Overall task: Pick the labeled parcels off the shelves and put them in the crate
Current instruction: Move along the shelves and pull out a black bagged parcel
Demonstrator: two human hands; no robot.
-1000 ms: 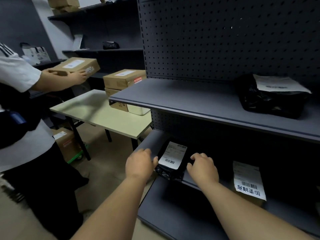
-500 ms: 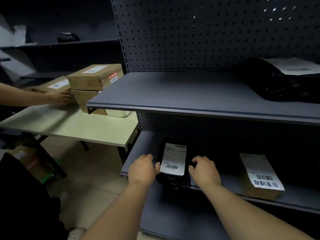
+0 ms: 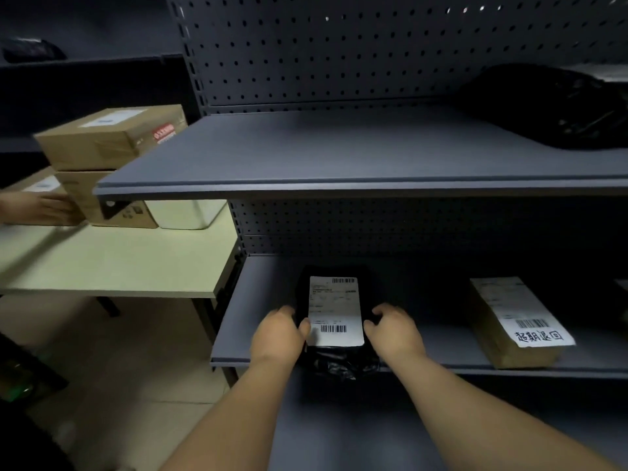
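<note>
Black parcel on lower shelf, long axis near-to-far, near end overhanging. Flanked by left hand and right hand, fingers curled round its sides; equally near. Crate out of view.

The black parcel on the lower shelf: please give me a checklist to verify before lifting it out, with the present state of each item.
1. Left hand grips the black parcel at its left edge: ok.
2. Right hand grips its right edge: ok.
3. White label faces up, barcode visible: ok.
4. Space to the brown parcel at the right, not touching: ok.
5. Parcel's near end overhangs the lower shelf edge, ready to slide out: ok.
6. Crate position: cannot tell, not in view.
</note>
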